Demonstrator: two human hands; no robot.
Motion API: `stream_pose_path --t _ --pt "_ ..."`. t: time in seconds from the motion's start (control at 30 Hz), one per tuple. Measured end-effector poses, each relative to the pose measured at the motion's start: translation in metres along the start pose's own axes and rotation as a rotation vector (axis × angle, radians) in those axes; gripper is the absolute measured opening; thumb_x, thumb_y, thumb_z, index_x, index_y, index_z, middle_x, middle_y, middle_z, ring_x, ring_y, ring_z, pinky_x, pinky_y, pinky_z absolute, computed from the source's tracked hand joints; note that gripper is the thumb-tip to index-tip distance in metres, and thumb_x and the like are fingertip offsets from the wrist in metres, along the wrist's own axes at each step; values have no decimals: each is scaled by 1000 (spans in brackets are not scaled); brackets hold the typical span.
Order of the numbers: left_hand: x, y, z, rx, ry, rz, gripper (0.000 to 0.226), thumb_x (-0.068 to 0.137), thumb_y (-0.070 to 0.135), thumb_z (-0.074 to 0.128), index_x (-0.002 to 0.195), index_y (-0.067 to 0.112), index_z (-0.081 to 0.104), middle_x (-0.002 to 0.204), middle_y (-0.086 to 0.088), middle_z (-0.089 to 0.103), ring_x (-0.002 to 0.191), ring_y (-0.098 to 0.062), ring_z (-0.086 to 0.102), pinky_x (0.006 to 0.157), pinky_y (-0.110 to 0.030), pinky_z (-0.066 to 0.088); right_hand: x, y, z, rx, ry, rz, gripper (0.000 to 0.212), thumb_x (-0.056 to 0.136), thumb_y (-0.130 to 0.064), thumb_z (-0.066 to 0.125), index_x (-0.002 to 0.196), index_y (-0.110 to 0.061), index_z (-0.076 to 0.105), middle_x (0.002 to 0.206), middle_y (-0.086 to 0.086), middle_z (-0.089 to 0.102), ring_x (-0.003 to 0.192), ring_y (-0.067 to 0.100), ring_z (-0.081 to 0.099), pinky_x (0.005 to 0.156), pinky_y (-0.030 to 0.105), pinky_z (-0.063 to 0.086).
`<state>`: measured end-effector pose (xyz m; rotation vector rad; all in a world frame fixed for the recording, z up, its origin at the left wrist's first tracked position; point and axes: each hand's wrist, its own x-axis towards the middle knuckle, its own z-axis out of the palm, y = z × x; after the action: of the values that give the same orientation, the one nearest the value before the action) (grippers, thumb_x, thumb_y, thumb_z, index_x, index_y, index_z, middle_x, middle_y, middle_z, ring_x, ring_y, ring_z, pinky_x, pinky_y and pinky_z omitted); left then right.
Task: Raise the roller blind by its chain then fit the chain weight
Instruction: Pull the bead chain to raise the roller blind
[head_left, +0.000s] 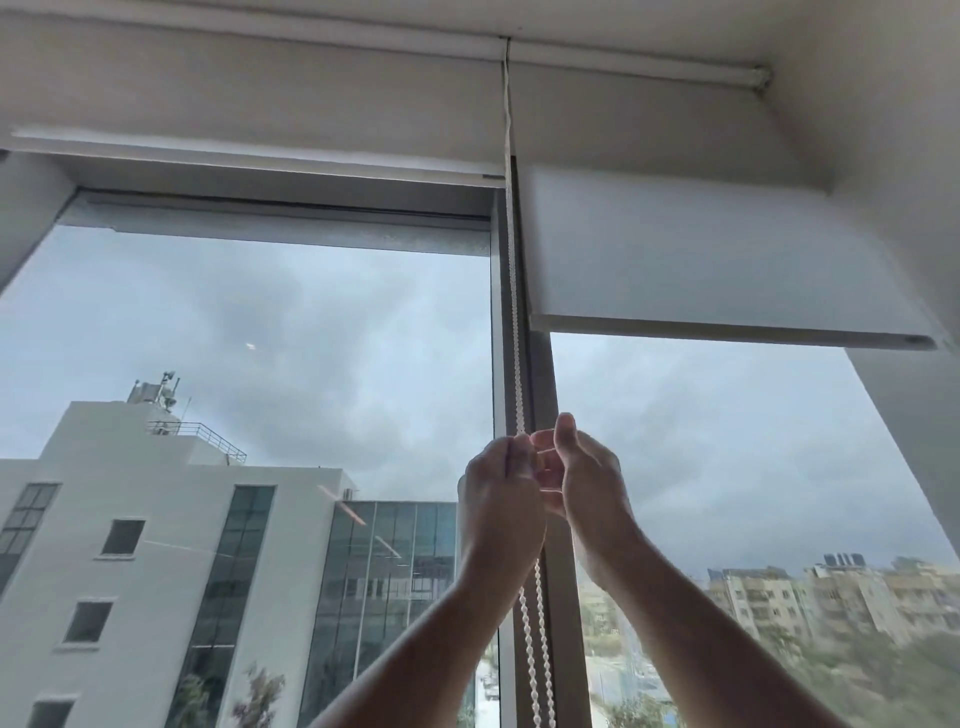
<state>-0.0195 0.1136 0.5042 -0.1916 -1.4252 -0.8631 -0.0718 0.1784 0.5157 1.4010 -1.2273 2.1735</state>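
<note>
A white bead chain (513, 291) hangs down the window's centre post from the roller tubes near the ceiling. My left hand (501, 499) is closed around the chain at chest height. My right hand (587, 483) is beside it with fingers curled toward the chain and thumb up; whether it grips the chain I cannot tell. Below the hands two strands of the chain (535, 649) run down out of frame. The right roller blind (727, 260) hangs partly lowered. The left roller blind (249, 109) is rolled higher. No chain weight is visible.
The grey window post (545, 374) stands between two large panes. A wall (909, 156) closes in on the right, and the ceiling is just above the rollers. Buildings and cloudy sky show through the glass.
</note>
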Motion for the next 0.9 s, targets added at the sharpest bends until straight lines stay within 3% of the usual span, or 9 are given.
stream_pose_path --t 0.07,0.13,0.23,0.37,0.47,0.6,0.73,0.83,0.9 --pt "-7 -5 -2 12 21 33 37 100 19 47 68 20 66 67 8 71 57 0 60 49 -14 40 14 -15 8 37 -1 5 41 105 -40 45 99 -5 66 70 6 61 54 9 62 48 21 51" --pt "-14 -6 -3 13 55 55 36 99 13 49 65 16 62 62 0 66 54 -2 50 50 -16 37 25 -28 17 52 -29 32 34 105 -35 48 98 -5 63 73 6 60 52 11 59 49 24 50" --pt "-23 -5 -4 10 60 73 36 99 12 49 64 9 56 49 10 46 48 -3 39 48 -16 34 38 -44 32 83 -69 79 30 107 -31 45 99 -6 59 81 9 61 58 17 59 51 29 52" --pt "-28 -2 -5 34 55 74 38 101 18 48 64 12 54 47 15 46 47 -3 39 48 -16 34 47 -56 49 204 -35 151 29 107 -20 35 94 -13 59 59 -3 45 35 5 33 34 18 27" --pt "-25 -2 -7 19 30 109 39 100 12 47 61 13 53 49 11 45 48 -3 38 50 -16 36 47 -56 54 121 67 70 41 90 0 25 80 -19 60 47 -7 39 32 6 26 34 18 20" --pt "-23 -9 -14 15 -82 133 36 98 11 50 64 16 56 47 11 43 45 -3 34 45 -17 28 40 -52 55 -101 124 -115 36 70 -8 28 70 -27 59 48 -11 43 34 6 34 39 19 26" --pt "-20 -10 -25 -30 -185 112 34 91 36 45 64 26 62 42 15 43 41 0 33 48 -26 26 37 -48 52 -130 158 -189 38 77 -10 34 63 -34 60 52 -13 48 48 13 39 49 26 29" --pt "-10 -3 -31 159 -74 142 59 96 63 28 74 20 62 49 14 50 47 0 41 49 -25 30 35 -49 48 -127 181 -219 42 82 -4 33 62 -30 59 56 -9 48 48 14 40 48 24 30" --pt "3 7 -34 232 -36 127 64 93 68 22 85 19 62 63 9 58 61 -7 53 54 -28 37 31 -53 47 -127 180 -227 44 84 -3 32 63 -32 59 59 -2 47 45 16 39 44 24 31"
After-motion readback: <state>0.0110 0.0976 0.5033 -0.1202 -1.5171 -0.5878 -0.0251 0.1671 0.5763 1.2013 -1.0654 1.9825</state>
